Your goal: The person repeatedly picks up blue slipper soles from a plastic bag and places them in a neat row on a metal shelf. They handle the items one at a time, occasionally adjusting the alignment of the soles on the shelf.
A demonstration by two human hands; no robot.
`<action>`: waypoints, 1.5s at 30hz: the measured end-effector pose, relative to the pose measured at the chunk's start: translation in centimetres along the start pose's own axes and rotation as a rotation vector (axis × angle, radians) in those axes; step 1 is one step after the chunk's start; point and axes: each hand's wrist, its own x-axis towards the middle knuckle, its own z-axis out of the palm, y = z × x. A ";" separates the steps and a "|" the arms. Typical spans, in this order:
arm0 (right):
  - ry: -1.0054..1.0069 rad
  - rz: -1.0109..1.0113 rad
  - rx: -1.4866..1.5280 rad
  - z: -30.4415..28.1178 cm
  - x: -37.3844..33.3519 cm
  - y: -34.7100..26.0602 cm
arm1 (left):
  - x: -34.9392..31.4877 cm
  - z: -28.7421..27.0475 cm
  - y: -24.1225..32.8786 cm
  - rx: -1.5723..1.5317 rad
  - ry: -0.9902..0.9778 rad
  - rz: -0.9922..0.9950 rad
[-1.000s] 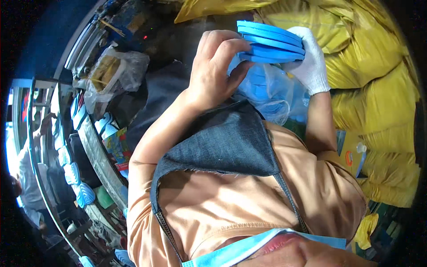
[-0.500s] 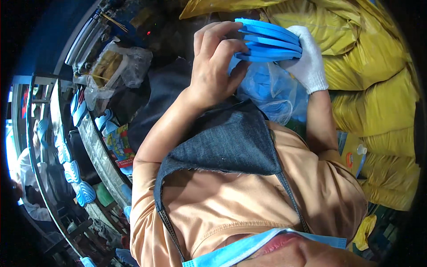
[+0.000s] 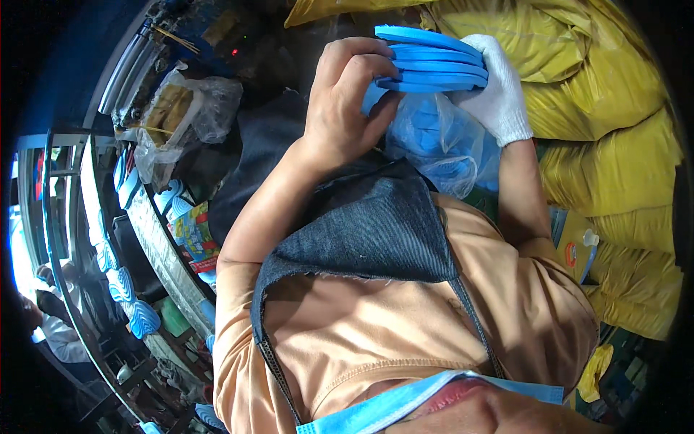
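A stack of several flat blue foam soles (image 3: 434, 66) is held up between my two hands, at the top middle of the head view. My bare left hand (image 3: 345, 98) closes on their left ends, with its thumb below and its fingers over the edges. My right hand (image 3: 499, 90), in a white knitted glove, wraps the right ends. The top sole stands slightly apart from the rest at its left end, while the lower ones lie close together. Beyond and below the stack is a clear plastic bag (image 3: 428, 148) with blue pieces inside.
Bulging yellow sacks (image 3: 607, 166) are piled along the right. At the left, wavy-patterned blue soles (image 3: 123, 286) lie on a long conveyor-like rack (image 3: 155, 235). A crumpled clear bag (image 3: 184, 119) lies at the upper left. Another person (image 3: 61, 325) is at the far left edge.
The lower soles in the stack have come closer together, and the gap under the top one has widened at its left end. Both hands keep their hold. The person at far left has shifted.
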 end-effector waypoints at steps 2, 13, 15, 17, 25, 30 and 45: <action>-0.007 -0.002 -0.012 -0.1 0.0 0.1 | 0.0 0.0 -0.1 -0.005 -0.012 -0.001; -0.217 0.317 0.692 2.9 1.2 0.3 | -1.7 2.8 -3.3 -0.980 0.017 -0.731; -0.214 0.246 0.687 5.7 1.5 0.3 | -1.5 4.2 -2.1 -1.147 0.051 -0.896; -0.262 0.251 0.605 6.8 2.6 -1.1 | -1.5 3.4 -2.5 -1.242 0.150 -0.936; -0.242 0.047 0.507 9.6 3.8 -5.9 | -1.3 1.8 -2.3 -1.339 0.626 -0.903; -0.464 -0.098 0.536 11.0 4.4 -7.2 | -4.7 -3.9 -2.7 -1.362 0.748 -0.922; 0.005 0.673 -0.463 -12.6 -2.2 15.8 | -30.1 -38.2 -1.3 0.328 0.928 -1.395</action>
